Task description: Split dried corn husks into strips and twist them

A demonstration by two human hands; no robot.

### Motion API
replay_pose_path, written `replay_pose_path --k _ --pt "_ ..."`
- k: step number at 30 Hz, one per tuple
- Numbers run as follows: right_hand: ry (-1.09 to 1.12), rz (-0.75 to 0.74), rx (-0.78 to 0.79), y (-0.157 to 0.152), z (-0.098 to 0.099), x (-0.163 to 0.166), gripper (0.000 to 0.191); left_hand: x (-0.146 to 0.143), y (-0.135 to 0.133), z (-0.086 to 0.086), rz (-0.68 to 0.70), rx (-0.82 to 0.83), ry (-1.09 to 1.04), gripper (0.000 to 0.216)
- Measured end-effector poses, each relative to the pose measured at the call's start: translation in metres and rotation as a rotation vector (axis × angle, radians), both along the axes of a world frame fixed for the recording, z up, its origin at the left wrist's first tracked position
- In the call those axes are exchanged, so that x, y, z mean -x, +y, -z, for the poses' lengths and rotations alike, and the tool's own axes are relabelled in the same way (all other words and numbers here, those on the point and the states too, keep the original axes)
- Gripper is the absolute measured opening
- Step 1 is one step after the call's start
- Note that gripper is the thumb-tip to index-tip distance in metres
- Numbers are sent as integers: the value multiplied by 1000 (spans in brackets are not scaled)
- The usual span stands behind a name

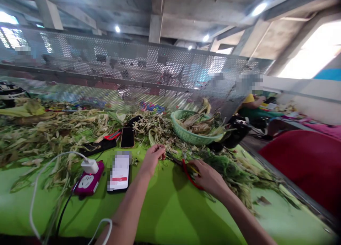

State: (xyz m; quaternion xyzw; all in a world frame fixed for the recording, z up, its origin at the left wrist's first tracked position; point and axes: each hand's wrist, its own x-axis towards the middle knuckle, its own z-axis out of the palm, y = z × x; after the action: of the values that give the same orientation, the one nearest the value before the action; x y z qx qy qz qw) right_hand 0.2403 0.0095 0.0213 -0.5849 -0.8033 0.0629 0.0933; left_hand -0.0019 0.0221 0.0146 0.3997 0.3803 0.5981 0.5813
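Observation:
My left hand (153,158) is curled in a pinch at the edge of a heap of dried plant stalks (157,129); what its fingers hold is too small to make out. My right hand (207,177) grips red-handled scissors (188,172), whose dark blades point left toward my left hand. Both hands rest over the bright green table cover (170,206). A green plastic basket (190,133) filled with dry husks stands just beyond my hands.
A lit phone (119,172) lies left of my left hand, another dark phone (127,137) farther back. A magenta power strip (87,183) with a white charger and cables sits at the left. A perforated metal screen (133,67) backs the table. Another person sits at the right.

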Motion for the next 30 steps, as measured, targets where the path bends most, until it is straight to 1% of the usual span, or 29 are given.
replay_pose_path --k 3,5,7,9,11,12,15,22,26,30 --pt "88 25 -14 4 -2 0 54 1 1 2 -10 11 -17 25" --pt "260 35 2 6 -5 -4 51 2 2 2 -16 22 -28 24" --pt "506 21 89 8 -9 -10 50 2 3 3 -18 26 -38 23" --pt "712 6 227 7 -12 -13 53 1 3 3 -16 21 -42 22" --pt "814 9 326 4 -16 -11 57 1 4 3 -13 20 -39 23" --pt "838 9 347 2 -17 -9 58 1 4 3 -12 23 -41 23" --pt "847 -24 354 -1 -20 2 63 0 5 3 -12 34 -51 24" --pt "658 -178 337 3 -23 18 68 -2 6 4 20 5 5 25" --pt "570 -231 321 6 -22 25 64 -2 4 0 44 -5 26 24" --pt "546 -240 302 5 -22 28 59 -2 1 -4 97 -9 32 24"
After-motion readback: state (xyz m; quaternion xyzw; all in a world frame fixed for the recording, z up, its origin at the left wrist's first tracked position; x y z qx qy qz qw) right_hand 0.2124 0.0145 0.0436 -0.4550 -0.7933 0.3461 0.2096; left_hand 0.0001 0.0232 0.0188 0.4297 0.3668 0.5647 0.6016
